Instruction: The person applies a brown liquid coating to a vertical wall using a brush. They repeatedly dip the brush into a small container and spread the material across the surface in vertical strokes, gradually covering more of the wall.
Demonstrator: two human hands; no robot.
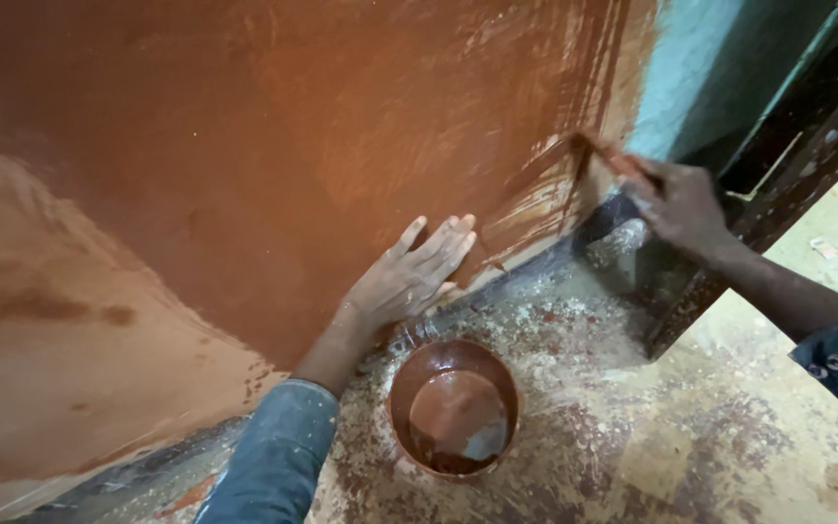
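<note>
1. The left hand (409,277) lies flat, fingers spread, on the brown painted wall (244,146), probably for support.
2. The right hand (681,209) closes around a paintbrush (598,155); its bristles touch the wall above the fingers.
3. The paint bowl (453,408) stands below the left fingers, within reach.

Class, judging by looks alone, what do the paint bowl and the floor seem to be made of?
Paint bowl: probably metal or plastic; its thin round rim is coated in glossy reddish-brown paint, so the look leaves it open. Floor: likely concrete or speckled stone, matte, rough and paint-spattered.
</note>
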